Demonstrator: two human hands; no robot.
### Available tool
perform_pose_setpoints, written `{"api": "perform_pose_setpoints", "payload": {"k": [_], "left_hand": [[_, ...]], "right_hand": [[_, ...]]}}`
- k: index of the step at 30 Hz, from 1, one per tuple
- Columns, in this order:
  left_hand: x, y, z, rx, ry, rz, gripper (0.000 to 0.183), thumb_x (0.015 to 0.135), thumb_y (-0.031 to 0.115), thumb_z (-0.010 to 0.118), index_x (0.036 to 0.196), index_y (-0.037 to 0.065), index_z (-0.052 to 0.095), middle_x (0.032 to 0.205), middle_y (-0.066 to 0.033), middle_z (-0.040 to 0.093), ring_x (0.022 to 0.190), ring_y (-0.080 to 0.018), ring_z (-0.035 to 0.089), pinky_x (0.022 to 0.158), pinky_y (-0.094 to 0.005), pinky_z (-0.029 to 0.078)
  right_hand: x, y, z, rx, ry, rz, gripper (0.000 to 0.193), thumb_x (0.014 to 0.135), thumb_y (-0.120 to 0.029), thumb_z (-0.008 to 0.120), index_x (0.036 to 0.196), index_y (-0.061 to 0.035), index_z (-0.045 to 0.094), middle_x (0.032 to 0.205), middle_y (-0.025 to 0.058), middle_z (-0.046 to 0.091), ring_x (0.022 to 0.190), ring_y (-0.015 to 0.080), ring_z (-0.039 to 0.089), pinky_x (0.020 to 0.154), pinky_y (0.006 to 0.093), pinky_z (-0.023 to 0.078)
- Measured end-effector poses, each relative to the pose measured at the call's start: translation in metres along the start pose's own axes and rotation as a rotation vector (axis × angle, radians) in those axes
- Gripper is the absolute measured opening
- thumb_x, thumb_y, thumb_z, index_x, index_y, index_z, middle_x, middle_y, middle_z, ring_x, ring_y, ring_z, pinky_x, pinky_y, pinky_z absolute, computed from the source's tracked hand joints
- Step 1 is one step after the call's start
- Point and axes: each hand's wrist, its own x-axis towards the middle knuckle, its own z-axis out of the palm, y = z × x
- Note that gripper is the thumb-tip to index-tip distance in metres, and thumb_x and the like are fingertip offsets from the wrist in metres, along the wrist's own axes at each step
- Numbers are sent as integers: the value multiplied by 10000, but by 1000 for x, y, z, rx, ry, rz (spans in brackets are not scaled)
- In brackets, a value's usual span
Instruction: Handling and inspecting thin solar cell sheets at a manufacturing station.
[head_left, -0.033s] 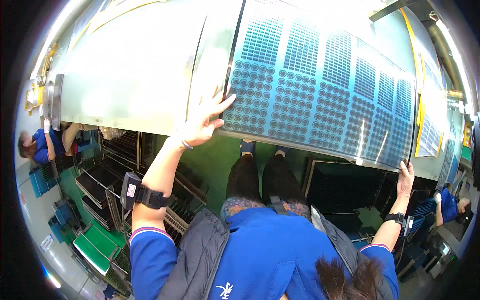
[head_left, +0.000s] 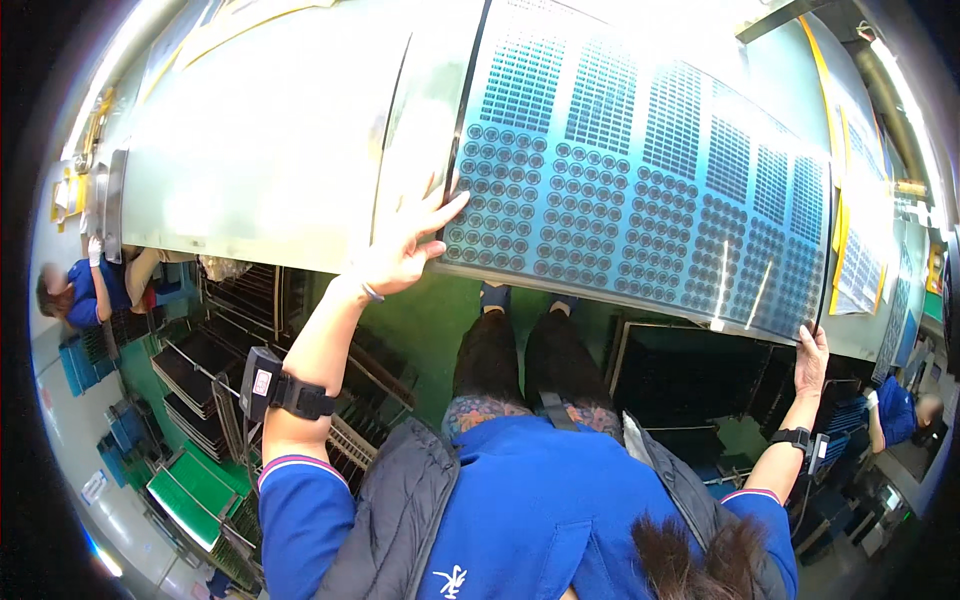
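A large blue see-through panel (head_left: 590,215), printed with rows of small dark rectangles and round marks, is held tilted over a bright white worktop (head_left: 260,150). My left hand (head_left: 400,248) grips its left edge, the index finger reaching over the border and the thumb lower down; some fingers are washed out by glare. At the near right corner, my right hand (head_left: 811,362) pinches the panel, with the thumb and fingertips at its border. The panel's far edge fades into the bright light.
Racks of dark boards (head_left: 195,400) stand below left, beside a green board (head_left: 200,495). A dark rack (head_left: 690,375) is under the worktop at right. Yellow-edged sheets (head_left: 860,240) lie at far right. Co-workers in blue are at the far left (head_left: 88,285) and far right (head_left: 898,412).
The panel has shifted very slightly, its left part a touch to the left. Both hands keep their hold.
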Motion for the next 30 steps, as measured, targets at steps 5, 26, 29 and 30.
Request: {"api": "perform_pose_setpoints", "payload": {"k": [5,26,29,30], "left_hand": [[1,-3,-5,4,-21,-10,738,738,-67,573,1405,189,387,1510,-77,238,1424,-264,97,1138,-450,8],[5,9,-4,145,42,68,716,748,-10,626,1396,183,391,1494,-75,275,1400,-264,196,1132,-445,138],[9,18,-11,259,-17,-11,700,754,51,629,1399,166,382,1498,-81,267,1393,-280,216,1116,-463,177],[6,18,-10,280,-39,-45,693,755,66,626,1398,157,383,1497,-83,269,1390,-286,221,1111,-467,188]], "right_hand": [[-12,-44,27,-4,-290,127,332,780,3,654,1080,-66,533,1094,15,592,969,108,565,905,266,413],[10,-54,13,-240,-327,124,459,687,-34,710,1107,-44,524,1093,48,592,983,139,559,830,241,440],[7,-65,31,-215,-368,135,673,629,-107,730,1239,-21,461,1229,142,535,1107,264,507,904,375,419],[19,-59,26,-74,-411,169,715,632,-68,713,1289,-28,435,1254,146,515,1137,280,501,939,396,409]]}}
